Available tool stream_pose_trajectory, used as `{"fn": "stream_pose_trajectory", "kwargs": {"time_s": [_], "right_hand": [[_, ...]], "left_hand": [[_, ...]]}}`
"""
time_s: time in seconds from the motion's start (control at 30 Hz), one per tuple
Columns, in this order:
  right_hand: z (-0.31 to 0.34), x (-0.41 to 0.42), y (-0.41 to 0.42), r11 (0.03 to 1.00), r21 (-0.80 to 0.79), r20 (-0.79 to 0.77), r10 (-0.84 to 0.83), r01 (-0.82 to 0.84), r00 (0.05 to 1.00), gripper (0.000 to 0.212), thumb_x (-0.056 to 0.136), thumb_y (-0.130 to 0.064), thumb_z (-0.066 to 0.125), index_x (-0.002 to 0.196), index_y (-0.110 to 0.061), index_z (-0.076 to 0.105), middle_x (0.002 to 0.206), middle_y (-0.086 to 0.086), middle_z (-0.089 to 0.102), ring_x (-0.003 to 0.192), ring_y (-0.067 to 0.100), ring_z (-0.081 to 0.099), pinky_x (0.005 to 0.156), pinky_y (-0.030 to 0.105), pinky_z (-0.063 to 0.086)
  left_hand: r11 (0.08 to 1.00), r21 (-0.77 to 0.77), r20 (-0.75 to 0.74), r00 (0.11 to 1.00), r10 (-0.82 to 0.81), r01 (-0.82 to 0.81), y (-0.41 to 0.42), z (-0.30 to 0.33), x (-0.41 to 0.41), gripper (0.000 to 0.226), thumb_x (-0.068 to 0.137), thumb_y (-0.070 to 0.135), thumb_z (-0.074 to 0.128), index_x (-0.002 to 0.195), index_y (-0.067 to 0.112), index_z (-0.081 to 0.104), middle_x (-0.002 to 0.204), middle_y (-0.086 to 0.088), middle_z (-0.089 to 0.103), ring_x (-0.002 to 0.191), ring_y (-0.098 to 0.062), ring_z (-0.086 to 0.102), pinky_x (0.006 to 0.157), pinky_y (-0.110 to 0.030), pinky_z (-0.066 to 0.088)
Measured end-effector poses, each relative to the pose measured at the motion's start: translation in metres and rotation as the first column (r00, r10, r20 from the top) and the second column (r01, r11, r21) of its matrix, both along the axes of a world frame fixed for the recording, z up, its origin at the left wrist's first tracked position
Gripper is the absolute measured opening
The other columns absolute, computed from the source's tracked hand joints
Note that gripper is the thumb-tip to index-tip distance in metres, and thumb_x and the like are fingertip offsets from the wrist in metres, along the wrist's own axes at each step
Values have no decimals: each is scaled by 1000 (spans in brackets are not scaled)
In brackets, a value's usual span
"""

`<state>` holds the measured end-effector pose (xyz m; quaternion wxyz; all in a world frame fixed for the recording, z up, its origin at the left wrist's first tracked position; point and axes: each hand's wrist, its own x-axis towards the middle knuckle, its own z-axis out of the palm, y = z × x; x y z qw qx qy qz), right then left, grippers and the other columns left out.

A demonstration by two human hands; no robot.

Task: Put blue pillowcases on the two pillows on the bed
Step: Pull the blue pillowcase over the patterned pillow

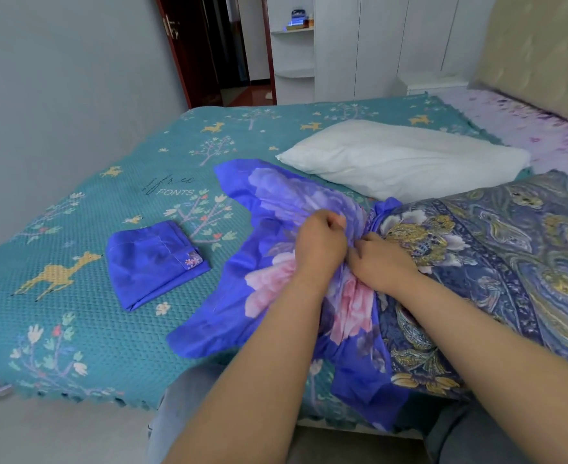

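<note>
A blue pillowcase [269,236] with big pink and lilac flowers lies spread and bunched on the bed. My left hand [321,244] grips its gathered edge with curled fingers. My right hand [381,261] pinches the same edge where it meets a paisley-patterned pillow [496,262] at the right. That pillow's near end sits at the pillowcase opening. A second blue pillowcase [154,262] lies folded to the left. A bare white pillow [406,159] rests farther back on the bed.
The bed carries a teal blanket [92,202] with deer and trees; its scalloped edge runs along the near side. A padded headboard [537,45] stands at the right, white wardrobes [369,45] behind, an open door [215,48] at the back left.
</note>
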<state>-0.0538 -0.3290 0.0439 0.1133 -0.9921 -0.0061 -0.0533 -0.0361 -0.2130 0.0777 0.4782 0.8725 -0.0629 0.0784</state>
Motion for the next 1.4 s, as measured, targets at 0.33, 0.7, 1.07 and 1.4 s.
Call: {"fn": "stream_pose_trajectory", "kwargs": {"time_s": [0.33,0.7,1.07,1.4], "right_hand": [[61,34,-3,967,-215,-60,-155,139,986,76,88,-71,17,118,-14,58,122,13,57,114,29,52,88,38,38],[50,75,35,1000,-8,113,-26,27,993,30,98,-23,36,112,-4,56,113,23,61,103,37,58,78,36,43],[53,51,18,864,442,-35,-251,241,967,29,95,-1,34,108,11,56,116,29,57,108,37,55,82,35,42],[67,27,11,904,405,40,-170,140,985,49,98,-41,38,61,-9,42,66,8,47,76,26,50,65,31,35]], "left_hand": [[931,361,191,982,-8,-62,7,-36,-19,20,95,23,46,102,12,61,117,-9,52,104,-30,46,86,-35,34],[949,314,232,967,-108,31,30,-39,-30,14,90,32,55,89,21,64,109,6,54,105,-17,49,92,-32,25],[954,-224,180,953,242,-200,67,-1,25,35,82,5,54,116,13,47,127,-6,36,70,-24,54,69,-18,36],[967,-252,-149,986,-75,36,87,37,49,28,81,39,69,102,22,64,104,2,69,94,-16,65,91,-33,51]]}}
